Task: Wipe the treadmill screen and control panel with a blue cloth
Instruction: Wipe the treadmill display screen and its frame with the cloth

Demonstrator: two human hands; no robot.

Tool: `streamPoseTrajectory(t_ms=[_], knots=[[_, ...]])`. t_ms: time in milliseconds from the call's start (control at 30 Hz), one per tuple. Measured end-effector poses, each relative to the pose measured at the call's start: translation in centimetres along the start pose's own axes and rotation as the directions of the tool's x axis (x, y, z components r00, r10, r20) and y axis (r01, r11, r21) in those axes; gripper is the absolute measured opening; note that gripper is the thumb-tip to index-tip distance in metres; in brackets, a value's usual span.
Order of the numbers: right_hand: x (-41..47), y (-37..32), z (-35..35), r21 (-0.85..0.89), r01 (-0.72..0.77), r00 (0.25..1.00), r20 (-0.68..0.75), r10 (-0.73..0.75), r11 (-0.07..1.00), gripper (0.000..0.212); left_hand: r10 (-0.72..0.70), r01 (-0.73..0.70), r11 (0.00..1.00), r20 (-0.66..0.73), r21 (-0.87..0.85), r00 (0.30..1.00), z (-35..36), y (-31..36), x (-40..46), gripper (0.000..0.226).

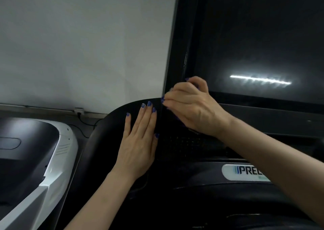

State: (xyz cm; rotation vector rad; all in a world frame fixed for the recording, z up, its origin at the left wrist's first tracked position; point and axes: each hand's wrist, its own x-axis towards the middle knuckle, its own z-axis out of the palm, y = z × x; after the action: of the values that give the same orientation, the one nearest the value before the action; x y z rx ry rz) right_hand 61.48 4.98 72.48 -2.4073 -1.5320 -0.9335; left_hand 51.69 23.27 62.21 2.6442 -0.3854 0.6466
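Note:
The treadmill's dark screen point(263, 45) fills the upper right and reflects a strip light. Below it lies the black control panel point(192, 142). My right hand point(191, 105) is curled at the screen's lower left corner, pressing on the frame. Only small blue bits of the cloth point(177, 119) peek out beneath the palm and fingers; the rest is hidden by the hand. My left hand point(140, 142) lies flat, fingers extended, on the black curved left side of the console point(105, 138), holding nothing.
A white label with dark lettering point(243, 172) sits on the console's lower front. A second machine with a white and black housing point(52, 156) stands at the lower left. Behind is a pale wall point(78, 45) with a cable point(84, 122) along its base.

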Motion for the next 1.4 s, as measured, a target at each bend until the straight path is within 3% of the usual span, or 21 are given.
streamPoseTrajectory(t_ms=[67, 167, 333, 467, 600, 667, 767, 933, 1067, 1200, 1400], knots=[[-0.6, -0.5, 0.4, 0.006, -0.011, 1.0, 0.016, 0.011, 1.0, 0.017, -0.001, 0.001, 1.0, 0.005, -0.002, 1.0, 0.2, 0.3, 0.0, 0.059], [-0.4, 0.2, -0.5, -0.023, 0.094, 0.99, 0.111, -0.091, 0.995, 0.017, 0.013, -0.013, 1.0, 0.019, 0.009, 1.0, 0.6, 0.8, -0.2, 0.058], [1.9, 1.7, -0.5, 0.009, 0.05, 0.997, -0.054, -0.05, 0.999, 0.014, 0.014, -0.014, 1.0, 0.029, 0.003, 0.999, 0.8, 1.4, -0.2, 0.058], [1.6, 2.6, -1.9, -0.065, 0.178, 0.979, 0.113, -0.17, 0.982, 0.025, 0.038, -0.038, 0.999, 0.011, -0.003, 0.999, 0.6, 1.5, 0.4, 0.058], [3.9, 4.1, -3.2, -0.091, 0.083, 0.993, 0.089, -0.075, 0.992, 0.022, 0.035, -0.035, 0.999, -0.002, -0.013, 0.999, 0.4, 1.5, 1.0, 0.058], [3.4, 3.8, -3.5, -0.155, 0.11, 0.975, 0.21, -0.076, 0.982, 0.034, 0.037, -0.037, 0.999, -0.005, -0.014, 0.999, 0.3, 1.5, 1.3, 0.058], [2.2, 4.2, -4.4, -0.211, 0.233, 0.926, 0.346, -0.151, 0.949, 0.045, 0.046, -0.046, 0.999, 0.009, -0.01, 0.999, 0.3, 1.6, 1.8, 0.059], [4.3, 5.8, -5.6, -0.172, 0.409, 0.861, 0.399, -0.316, 0.896, 0.036, 0.056, -0.056, 0.998, 0.022, -0.001, 0.998, 0.5, 2.0, 2.3, 0.059], [5.2, 6.0, -5.5, -0.21, 0.29, 0.905, 0.376, -0.197, 0.934, 0.039, 0.054, -0.055, 0.999, 0.034, 0.004, 0.998, 0.6, 1.9, 2.3, 0.06], [5.4, 6.0, -5.7, -0.173, 0.376, 0.853, 0.448, -0.267, 0.91, 0.041, 0.059, -0.059, 0.998, 0.03, -0.006, 0.998, 0.1, 1.9, 2.7, 0.06], [6.3, 6.4, -5.6, -0.214, 0.247, 0.906, 0.397, -0.147, 0.945, 0.045, 0.064, -0.064, 0.998, -0.009, -0.005, 0.998, -0.5, 2.1, 4.8, 0.061]])
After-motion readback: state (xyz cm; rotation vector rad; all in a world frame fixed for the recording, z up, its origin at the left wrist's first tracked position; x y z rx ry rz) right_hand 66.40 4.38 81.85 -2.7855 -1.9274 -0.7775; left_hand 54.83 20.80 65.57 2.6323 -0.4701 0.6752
